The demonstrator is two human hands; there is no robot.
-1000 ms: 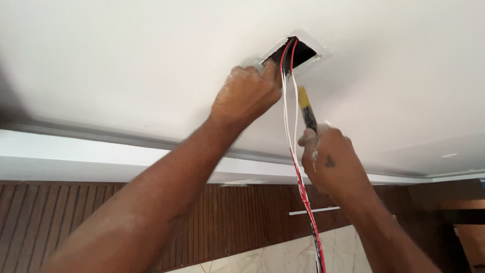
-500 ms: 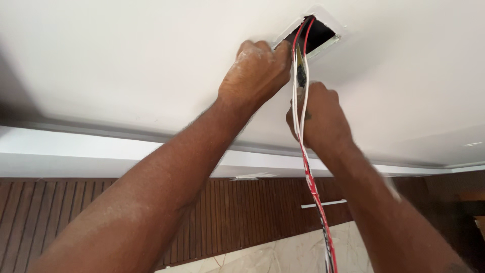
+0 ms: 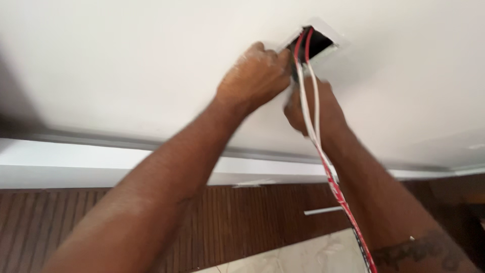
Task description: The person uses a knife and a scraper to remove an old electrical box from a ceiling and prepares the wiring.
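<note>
Wires [image 3: 309, 108], red and white, hanging out of square ceiling cutout [image 3: 323, 43], not yet tucked or connected. Left hand [image 3: 255, 76] clenched at cutout edge beside wires; right hand [image 3: 316, 108] behind wires, grip unclear from blur.

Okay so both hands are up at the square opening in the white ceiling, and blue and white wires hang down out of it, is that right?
Not quite: the wires are red and white, not blue and white, as the head view shows. Both the left hand and the right hand are up at the square opening in the white ceiling.
</note>
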